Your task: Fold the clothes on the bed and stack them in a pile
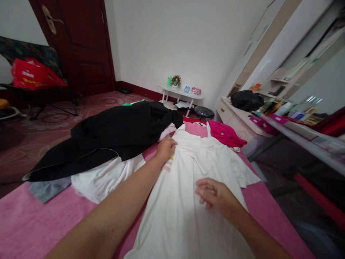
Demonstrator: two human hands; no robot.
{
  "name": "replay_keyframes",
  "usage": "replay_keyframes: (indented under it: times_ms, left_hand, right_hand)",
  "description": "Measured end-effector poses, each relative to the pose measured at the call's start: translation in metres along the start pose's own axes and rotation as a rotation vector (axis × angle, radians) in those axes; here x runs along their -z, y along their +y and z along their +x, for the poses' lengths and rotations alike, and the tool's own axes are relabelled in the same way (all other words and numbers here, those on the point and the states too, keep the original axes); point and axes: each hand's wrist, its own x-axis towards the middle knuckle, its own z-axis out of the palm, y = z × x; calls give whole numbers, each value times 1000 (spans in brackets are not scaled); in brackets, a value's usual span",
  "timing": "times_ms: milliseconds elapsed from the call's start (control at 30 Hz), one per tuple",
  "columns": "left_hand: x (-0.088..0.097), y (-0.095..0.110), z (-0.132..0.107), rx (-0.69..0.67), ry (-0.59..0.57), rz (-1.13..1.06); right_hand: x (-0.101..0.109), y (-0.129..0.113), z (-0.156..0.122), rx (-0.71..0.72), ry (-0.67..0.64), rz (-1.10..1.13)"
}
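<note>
A long white short-sleeved dress [183, 201] lies spread out on the pink bed cover [21, 223], its neck end pointing away from me. One sleeve is folded across its upper part. My left hand [166, 148] is at the dress's upper left edge, fingers closed on the fabric there; the fingertips are partly hidden. Near its wrist a small pink and yellow print shows on the cloth. Over the middle of the dress is my right hand [211, 193], with its fingers loosely bent and apart and nothing in them.
Left of the dress lie a black garment [115, 126] and white cloth [107, 178]. Bright pink clothing [225, 133] is beyond it. A dresser [231, 115] with bottles stands right, a small white table [180, 92] by the wall, a red bag [35, 73] on a chair.
</note>
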Motion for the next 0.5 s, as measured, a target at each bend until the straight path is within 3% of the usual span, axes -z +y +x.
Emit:
replay_keyframes:
  times_ms: [33, 100, 200, 500]
  left_hand:
    - [0, 0, 0, -5, 3, 2]
    - [1, 1, 0, -16, 7, 10]
    - [1, 1, 0, -30, 9, 25]
    - [4, 11, -7, -149, -15, 85]
  right_hand:
    - [9, -2, 13, -54, 151, 106]
    - [25, -4, 33, -140, 286, 276]
    - [42, -2, 52, -180, 305, 415]
    - [71, 16, 97, -42, 485, 478]
